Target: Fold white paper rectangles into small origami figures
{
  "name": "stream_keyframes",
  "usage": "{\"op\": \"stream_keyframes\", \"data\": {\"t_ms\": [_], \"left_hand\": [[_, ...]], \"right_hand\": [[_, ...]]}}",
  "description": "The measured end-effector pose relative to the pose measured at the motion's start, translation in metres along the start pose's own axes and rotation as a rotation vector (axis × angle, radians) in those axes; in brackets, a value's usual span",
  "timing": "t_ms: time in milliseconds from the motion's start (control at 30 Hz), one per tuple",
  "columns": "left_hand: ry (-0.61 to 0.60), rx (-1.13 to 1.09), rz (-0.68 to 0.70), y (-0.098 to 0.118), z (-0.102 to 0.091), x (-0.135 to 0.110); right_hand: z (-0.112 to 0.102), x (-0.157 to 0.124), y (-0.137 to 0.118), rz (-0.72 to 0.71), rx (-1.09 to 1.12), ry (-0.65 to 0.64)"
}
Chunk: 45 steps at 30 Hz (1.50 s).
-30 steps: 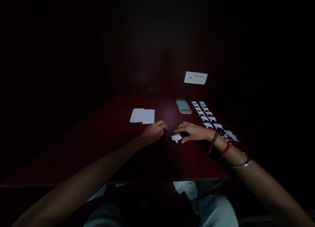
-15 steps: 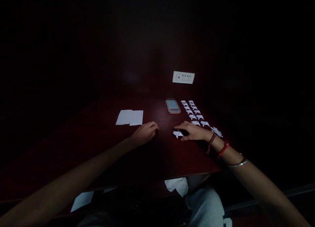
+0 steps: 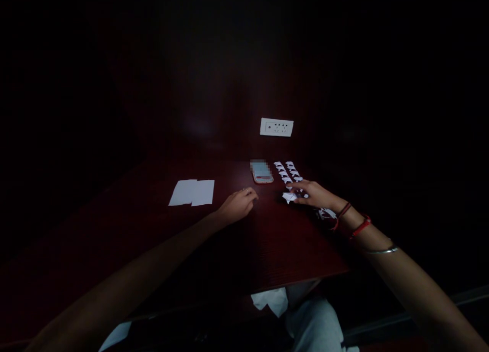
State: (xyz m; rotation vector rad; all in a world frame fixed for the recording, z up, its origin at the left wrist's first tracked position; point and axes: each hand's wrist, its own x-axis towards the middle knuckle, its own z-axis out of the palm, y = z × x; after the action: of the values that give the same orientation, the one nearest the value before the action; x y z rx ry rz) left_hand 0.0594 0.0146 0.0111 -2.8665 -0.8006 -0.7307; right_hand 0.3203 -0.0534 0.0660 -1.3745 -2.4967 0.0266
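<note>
My right hand (image 3: 315,195) reaches over the table at the right, its thumb and fingers closed around a small white origami paper piece (image 3: 289,197) with pointed corners. Just beyond it run two rows of similar folded paper pieces (image 3: 282,174), and the hand hides the nearer ones. By the right wrist lies a small heap of white paper strips (image 3: 326,214), partly covered by a bracelet cord. My left hand (image 3: 240,205) rests on the dark red table, its fingers curled in and nothing visible in them.
Two overlapping white paper sheets (image 3: 202,192) lie left of my left hand. A phone (image 3: 262,172) with a blurred screen sits near the back. On the wall is a white socket plate (image 3: 276,127). Crumpled white paper (image 3: 272,300) shows below the table's front edge.
My right hand has moved right and away from me with the origami piece, toward the rows. The view has shifted slightly; my left hand stays curled on the table.
</note>
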Motion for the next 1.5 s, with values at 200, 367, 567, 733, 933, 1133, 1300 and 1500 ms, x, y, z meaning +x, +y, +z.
{"op": "stream_keyframes", "data": {"t_ms": [200, 367, 567, 733, 933, 1133, 1300, 1500], "left_hand": [[0.029, -0.049, -0.032, 0.013, 0.024, 0.053], [0.098, -0.035, -0.123, 0.015, 0.043, 0.091], [0.236, 0.014, -0.354, -0.025, 0.045, 0.098], [0.261, 0.038, -0.535, -0.07, 0.05, 0.09], [0.262, 0.028, -0.668, -0.102, 0.064, 0.099], [0.245, -0.001, -0.742, -0.111, 0.068, 0.104], [0.229, 0.0, -0.724, -0.108, 0.071, 0.105], [0.218, -0.018, -0.736, -0.108, 0.069, 0.106]], "right_hand": [[-0.027, -0.017, 0.05, 0.231, -0.138, -0.016], [-0.027, -0.008, 0.075, 0.33, -0.095, -0.042], [-0.016, 0.038, 0.086, 0.273, -0.148, -0.066], [-0.002, 0.102, 0.099, 0.271, -0.197, -0.059], [0.022, 0.166, 0.12, 0.277, -0.247, -0.105], [0.041, 0.191, 0.145, 0.332, -0.296, -0.172], [0.049, 0.2, 0.16, 0.347, -0.295, -0.21], [0.055, 0.201, 0.159, 0.341, -0.301, -0.213]]}}
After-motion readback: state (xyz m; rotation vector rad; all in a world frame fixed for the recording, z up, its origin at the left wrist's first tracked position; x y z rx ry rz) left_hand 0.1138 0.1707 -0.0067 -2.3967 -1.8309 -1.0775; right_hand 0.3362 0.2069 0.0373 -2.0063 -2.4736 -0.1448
